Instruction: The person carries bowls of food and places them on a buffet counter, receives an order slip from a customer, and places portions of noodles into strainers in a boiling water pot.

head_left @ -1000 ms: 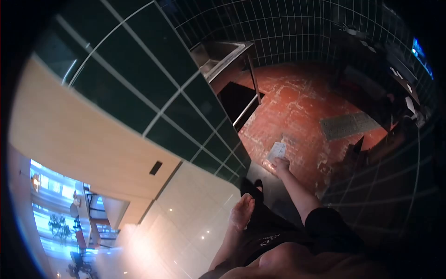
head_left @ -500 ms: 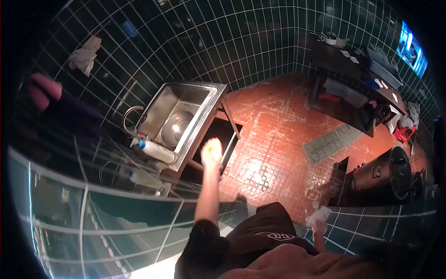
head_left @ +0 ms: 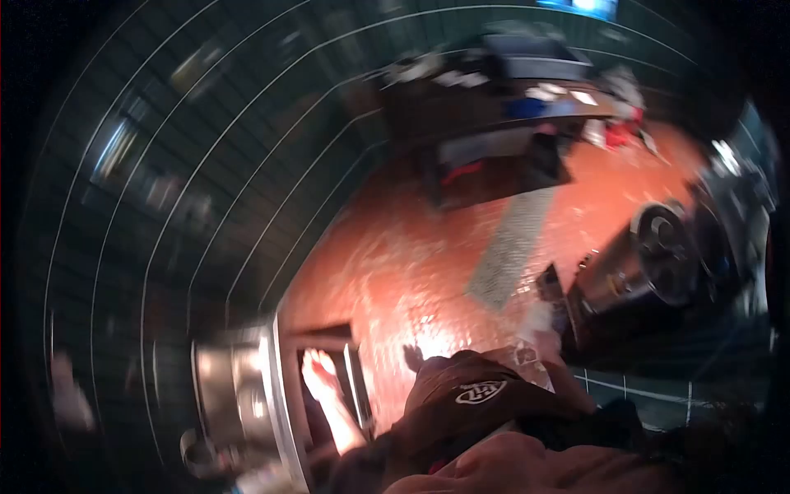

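Note:
My left hand (head_left: 321,375) hangs beside the steel sink (head_left: 284,403), over the dark shelf below it. Its fingers look loosely curled and slightly apart, with nothing seen in them. On the other side of my body, my right hand (head_left: 546,342) holds a crumpled white cloth (head_left: 535,319); motion smears both. A dark T-shirt (head_left: 461,383) with a white print covers my torso.
A large metal pot (head_left: 634,267) stands at the right. At the back is a dark table (head_left: 477,97) with a grey tub (head_left: 535,59) and papers. A perforated mat (head_left: 512,247) lies on the red tiled floor (head_left: 395,263).
My view has swung right, so the sink now sits at the lower left and the table nearer the middle. My right hand with the white cloth has moved up beside the pot.

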Demonstrator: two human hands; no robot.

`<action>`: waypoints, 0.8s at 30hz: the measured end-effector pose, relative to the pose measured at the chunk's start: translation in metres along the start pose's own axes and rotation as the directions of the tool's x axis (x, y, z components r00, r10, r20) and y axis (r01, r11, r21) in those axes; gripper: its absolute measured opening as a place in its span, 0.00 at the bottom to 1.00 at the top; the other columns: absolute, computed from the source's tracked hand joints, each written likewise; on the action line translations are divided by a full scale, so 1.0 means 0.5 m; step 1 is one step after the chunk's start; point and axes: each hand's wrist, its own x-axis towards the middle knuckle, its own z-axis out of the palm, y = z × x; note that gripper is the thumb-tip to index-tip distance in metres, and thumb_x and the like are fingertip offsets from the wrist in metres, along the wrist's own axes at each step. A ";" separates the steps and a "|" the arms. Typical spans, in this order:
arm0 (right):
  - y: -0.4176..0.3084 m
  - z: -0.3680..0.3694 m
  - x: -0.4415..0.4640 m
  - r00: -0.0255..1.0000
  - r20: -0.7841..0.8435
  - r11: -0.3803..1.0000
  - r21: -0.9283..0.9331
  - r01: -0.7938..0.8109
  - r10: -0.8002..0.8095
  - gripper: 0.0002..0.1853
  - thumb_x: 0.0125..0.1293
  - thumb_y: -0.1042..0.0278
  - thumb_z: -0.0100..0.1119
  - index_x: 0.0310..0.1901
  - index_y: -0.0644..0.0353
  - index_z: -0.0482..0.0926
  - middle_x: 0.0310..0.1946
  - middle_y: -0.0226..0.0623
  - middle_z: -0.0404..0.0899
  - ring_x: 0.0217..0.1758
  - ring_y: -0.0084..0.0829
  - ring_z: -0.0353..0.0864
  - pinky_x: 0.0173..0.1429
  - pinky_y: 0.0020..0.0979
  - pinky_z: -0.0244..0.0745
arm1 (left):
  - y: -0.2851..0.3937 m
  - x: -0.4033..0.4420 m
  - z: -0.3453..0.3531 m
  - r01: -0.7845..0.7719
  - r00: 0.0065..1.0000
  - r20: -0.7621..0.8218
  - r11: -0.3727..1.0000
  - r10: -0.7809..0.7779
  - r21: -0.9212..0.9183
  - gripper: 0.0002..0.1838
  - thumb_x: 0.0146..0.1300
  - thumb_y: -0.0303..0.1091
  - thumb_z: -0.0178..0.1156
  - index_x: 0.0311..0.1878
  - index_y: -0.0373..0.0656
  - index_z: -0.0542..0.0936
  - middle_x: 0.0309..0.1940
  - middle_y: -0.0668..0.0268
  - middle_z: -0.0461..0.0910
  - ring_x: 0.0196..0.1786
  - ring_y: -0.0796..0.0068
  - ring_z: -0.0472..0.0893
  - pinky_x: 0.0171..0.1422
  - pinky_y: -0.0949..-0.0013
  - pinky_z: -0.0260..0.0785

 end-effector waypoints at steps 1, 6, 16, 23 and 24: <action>0.029 0.058 0.080 0.812 -0.531 0.960 -0.012 0.279 -0.243 0.12 0.55 0.66 0.61 0.41 0.60 0.78 0.29 0.35 0.77 0.32 0.38 0.76 0.46 0.39 0.69 | -0.082 0.039 -0.015 0.194 0.954 0.233 0.981 -0.188 -0.002 0.10 0.62 0.37 0.57 0.38 0.40 0.77 0.33 0.68 0.76 0.36 0.75 0.75 0.45 0.73 0.71; -0.137 -0.164 0.564 0.875 0.354 -0.348 0.907 -0.236 0.331 0.16 0.58 0.72 0.59 0.49 0.64 0.76 0.39 0.36 0.80 0.39 0.27 0.81 0.39 0.28 0.77 | -0.343 0.052 0.396 0.499 0.780 0.017 0.638 -0.626 0.586 0.25 0.62 0.42 0.57 0.60 0.39 0.69 0.55 0.57 0.72 0.50 0.63 0.75 0.53 0.60 0.70; 0.091 -0.252 0.835 0.817 0.289 -0.383 0.919 -0.092 0.498 0.12 0.53 0.73 0.63 0.41 0.64 0.79 0.34 0.31 0.80 0.34 0.21 0.78 0.35 0.24 0.72 | -0.790 0.186 1.094 0.065 0.024 0.445 0.445 -0.895 0.893 0.19 0.63 0.37 0.57 0.54 0.37 0.75 0.44 0.66 0.78 0.42 0.78 0.76 0.48 0.73 0.69; 0.415 -0.244 0.904 0.528 0.426 -0.400 0.901 -0.170 0.735 0.10 0.56 0.71 0.61 0.41 0.61 0.79 0.29 0.30 0.79 0.27 0.21 0.78 0.29 0.22 0.71 | -1.144 0.119 1.406 -0.283 -0.151 0.411 0.438 -0.899 0.853 0.14 0.62 0.37 0.55 0.43 0.36 0.79 0.35 0.67 0.79 0.36 0.78 0.76 0.41 0.72 0.70; 0.435 -0.315 0.936 0.497 0.489 -0.509 0.854 -0.106 0.717 0.10 0.56 0.70 0.60 0.41 0.60 0.79 0.29 0.30 0.79 0.27 0.22 0.78 0.29 0.23 0.72 | -1.243 0.146 1.404 -0.259 -0.145 0.498 0.519 -0.855 0.815 0.14 0.61 0.37 0.56 0.42 0.36 0.79 0.34 0.66 0.79 0.35 0.77 0.76 0.40 0.70 0.70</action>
